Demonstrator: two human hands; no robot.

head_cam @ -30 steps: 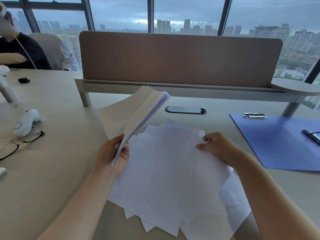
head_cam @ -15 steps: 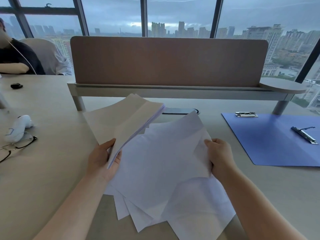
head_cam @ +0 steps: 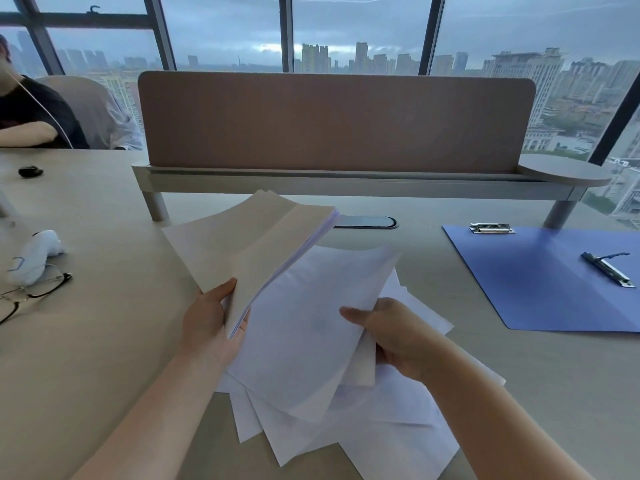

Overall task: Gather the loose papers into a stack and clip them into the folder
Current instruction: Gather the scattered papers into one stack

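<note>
Partly hidden loose papers (head_cam: 391, 434), folder (head_cam: 540, 282) cropped

Dim bluish window light, bowed edges

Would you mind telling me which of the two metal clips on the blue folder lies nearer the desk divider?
The silver clip at the blue folder's far-left corner; the black-and-silver clip lies diagonally, nearer mid-folder.

White papers (head_cam: 304, 327); blue folder (head_cam: 540, 282); beige desk (head_cam: 97, 341).
</note>
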